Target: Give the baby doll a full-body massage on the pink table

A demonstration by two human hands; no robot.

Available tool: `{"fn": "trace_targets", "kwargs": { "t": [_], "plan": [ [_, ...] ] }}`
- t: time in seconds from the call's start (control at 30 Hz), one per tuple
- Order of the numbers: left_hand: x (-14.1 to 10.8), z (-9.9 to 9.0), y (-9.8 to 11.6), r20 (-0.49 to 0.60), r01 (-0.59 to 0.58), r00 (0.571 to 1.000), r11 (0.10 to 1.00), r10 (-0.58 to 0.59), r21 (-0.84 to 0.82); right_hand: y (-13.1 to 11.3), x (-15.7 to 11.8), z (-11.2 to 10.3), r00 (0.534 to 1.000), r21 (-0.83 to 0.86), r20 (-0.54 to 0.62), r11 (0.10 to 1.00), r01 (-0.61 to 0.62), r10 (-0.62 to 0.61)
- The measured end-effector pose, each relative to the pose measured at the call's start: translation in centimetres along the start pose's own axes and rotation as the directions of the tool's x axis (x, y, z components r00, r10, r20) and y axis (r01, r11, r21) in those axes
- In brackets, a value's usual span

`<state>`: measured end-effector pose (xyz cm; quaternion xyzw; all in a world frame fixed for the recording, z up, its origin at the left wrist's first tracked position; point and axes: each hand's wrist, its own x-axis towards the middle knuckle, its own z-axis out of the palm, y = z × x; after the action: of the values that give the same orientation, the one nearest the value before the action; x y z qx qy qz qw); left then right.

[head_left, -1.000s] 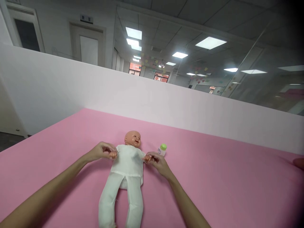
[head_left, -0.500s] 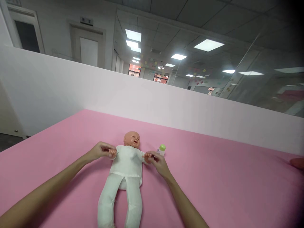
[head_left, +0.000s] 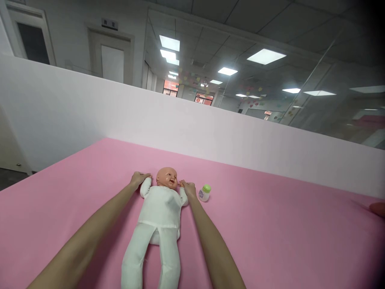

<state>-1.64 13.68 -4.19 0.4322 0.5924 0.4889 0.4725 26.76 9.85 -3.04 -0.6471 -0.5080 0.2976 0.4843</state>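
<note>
Pink surface (head_left: 270,228) spreads before me, a baby doll (head_left: 159,212) in white lying between my hands, head at 12 o'clock, legs toward 6. My left hand (head_left: 138,179) and right hand (head_left: 188,188) sit narrowly at its tiny hands; whether they grip, I can't quite tell. A green-capped bottle (head_left: 204,193) sits nearer my right.

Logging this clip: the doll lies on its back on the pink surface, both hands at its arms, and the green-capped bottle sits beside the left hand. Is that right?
Not quite: the bottle sits beside the right hand, not the left hand, as the head view shows. The rest stands: the doll lies on its back on the pink surface, both hands at its arms.
</note>
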Motion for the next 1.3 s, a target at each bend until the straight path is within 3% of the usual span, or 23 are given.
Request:
{"fn": "trace_targets", "kwargs": {
  "t": [0.2,0.33,0.47,0.53,0.63,0.67,0.73,0.87,0.97,1.03,1.1,1.2,1.3],
  "plan": [
    [-1.3,-1.5,1.1,0.047,-0.112,0.992,0.989,0.117,-0.096,-0.7,-0.6,-1.0,0.998,0.089,0.039,0.995,0.049,-0.053],
    [-4.0,-4.7,2.2,0.168,-0.304,0.932,0.946,0.320,-0.116,-1.8,-2.4,-3.7,0.982,0.187,0.089,0.971,0.149,-0.168],
    [-8.1,-8.4,2.3,0.425,-0.356,0.825,0.926,0.373,-0.123,-2.3,-6.2,-7.9,0.917,0.274,0.281,0.939,0.207,-0.284],
    [-10.1,-9.6,1.7,0.588,-0.369,0.734,0.926,0.340,-0.075,-2.1,-8.4,-9.9,0.845,0.212,0.426,0.944,0.254,-0.324],
    [-12.1,-10.3,0.1,0.763,-0.424,0.567,0.904,0.310,-0.052,-1.0,-11.6,-11.4,0.723,0.129,0.624,0.951,0.281,-0.298],
    [-12.5,-10.3,-0.5,0.790,-0.437,0.530,0.898,0.307,-0.055,-0.5,-12.5,-11.6,0.699,0.119,0.660,0.957,0.266,-0.276],
    [-12.9,-10.2,-1.6,0.813,-0.441,0.499,0.896,0.299,-0.058,0.6,-13.7,-11.6,0.688,0.119,0.684,0.968,0.223,-0.243],
    [-12.5,-9.8,-1.7,0.774,-0.417,0.545,0.905,0.322,-0.083,1.0,-13.7,-10.9,0.734,0.144,0.628,0.966,0.216,-0.258],
    [-11.1,-8.8,0.5,0.646,-0.392,0.676,0.915,0.353,-0.090,-0.7,-11.5,-9.7,0.799,0.204,0.503,0.944,0.261,-0.330],
    [-9.7,-7.4,2.5,0.483,-0.376,0.789,0.920,0.380,-0.110,-2.1,-9.2,-8.3,0.875,0.233,0.335,0.930,0.283,-0.350],
    [-7.9,-5.6,4.1,0.320,-0.351,0.869,0.926,0.378,-0.140,-3.3,-6.7,-6.5,0.924,0.243,0.174,0.924,0.295,-0.340],
    [-5.1,-2.9,5.3,0.205,-0.263,0.935,0.953,0.291,-0.153,-3.8,-3.1,-3.7,0.959,0.257,0.063,0.933,0.253,-0.277],
    [-2.7,-1.0,4.3,0.148,-0.143,0.976,0.982,0.161,-0.125,-2.7,-0.6,-1.6,0.992,0.190,0.049,0.977,0.102,-0.113]
  ]
}}
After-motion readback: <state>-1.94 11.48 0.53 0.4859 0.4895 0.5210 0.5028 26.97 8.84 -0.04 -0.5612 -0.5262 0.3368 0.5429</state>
